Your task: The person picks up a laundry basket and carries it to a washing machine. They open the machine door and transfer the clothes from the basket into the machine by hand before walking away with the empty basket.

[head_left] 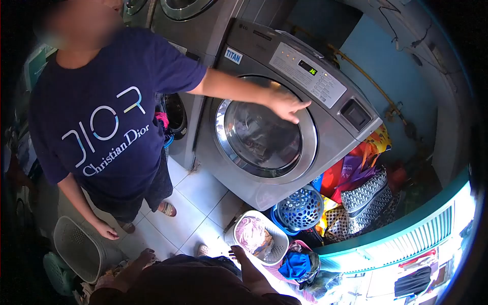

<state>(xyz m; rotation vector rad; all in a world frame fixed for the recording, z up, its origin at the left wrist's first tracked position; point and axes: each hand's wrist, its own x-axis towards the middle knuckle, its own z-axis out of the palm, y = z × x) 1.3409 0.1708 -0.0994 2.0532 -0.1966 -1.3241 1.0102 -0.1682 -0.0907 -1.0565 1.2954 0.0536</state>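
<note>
My left hand point(146, 256) hangs low at my side with loose fingers, nothing visible in it, near a white laundry basket point(83, 254). My right hand point(237, 253) is open, its fingers apart beside a second white basket point(278, 245) with pink cloth point(250, 233) in it. Ahead stands a grey front-loading washing machine point(213, 162), its round door point(262, 127) closed and laundry behind the glass. Its lit display point(308, 68) reads 36. Another person in a dark blue T-shirt point(117, 101) stretches a hand point(287, 105) with pointing finger across the machine's front.
Right of the machine are a blue perforated basket point(301, 207) and several bags, including a patterned grey bag point(366, 195). Blue cloth point(296, 265) lies close to my right side. More machines point(185, 10) stand at the back. White tiles point(190, 218) cover the floor.
</note>
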